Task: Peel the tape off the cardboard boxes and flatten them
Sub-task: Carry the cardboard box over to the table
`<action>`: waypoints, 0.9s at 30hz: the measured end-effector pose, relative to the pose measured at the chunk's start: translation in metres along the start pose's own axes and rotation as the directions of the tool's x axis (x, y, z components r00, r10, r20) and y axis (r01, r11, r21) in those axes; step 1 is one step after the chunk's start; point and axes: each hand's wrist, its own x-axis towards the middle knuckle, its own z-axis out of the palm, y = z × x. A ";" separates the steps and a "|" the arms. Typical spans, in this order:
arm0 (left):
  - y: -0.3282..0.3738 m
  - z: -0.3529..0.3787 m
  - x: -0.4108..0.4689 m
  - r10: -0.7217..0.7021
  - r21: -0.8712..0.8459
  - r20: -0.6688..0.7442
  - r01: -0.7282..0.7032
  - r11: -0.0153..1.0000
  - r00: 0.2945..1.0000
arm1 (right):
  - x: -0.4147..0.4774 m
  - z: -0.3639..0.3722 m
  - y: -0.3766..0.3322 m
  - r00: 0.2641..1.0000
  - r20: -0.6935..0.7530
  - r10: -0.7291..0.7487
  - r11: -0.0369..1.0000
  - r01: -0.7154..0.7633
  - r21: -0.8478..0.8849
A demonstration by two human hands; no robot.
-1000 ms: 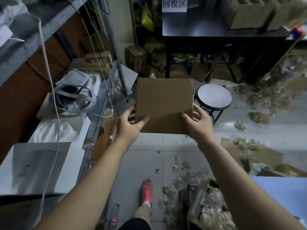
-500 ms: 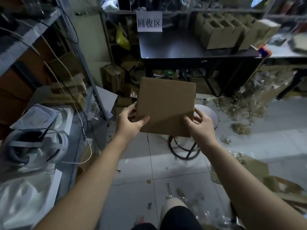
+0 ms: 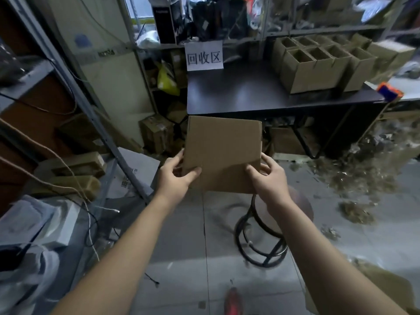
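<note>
Seemingly flat already, one cardboard box point(image 3: 222, 153) hangs in front of the black table point(image 3: 250, 94), the left hand point(image 3: 175, 178) and right hand point(image 3: 270, 180) each pinching a lower corner; the upright boxes point(image 3: 318, 64) standing on that table look not yet flattened

flat brown cardboard box point(image 3: 222, 153), upright, midair
</note>
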 end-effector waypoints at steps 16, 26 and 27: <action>0.013 0.063 0.161 0.010 0.038 -0.026 -0.009 0.999 1.000 | 0.181 0.019 -0.018 0.999 0.026 0.022 0.999 -0.023 0.026; 0.003 0.091 0.304 0.005 -0.001 0.026 -0.005 1.000 1.000 | 0.305 0.056 -0.040 1.000 -0.019 -0.002 0.999 0.001 -0.050; 0.001 0.092 0.319 0.006 -0.003 0.032 -0.006 1.000 0.999 | 0.317 0.061 -0.043 1.000 -0.020 0.001 0.999 -0.002 -0.051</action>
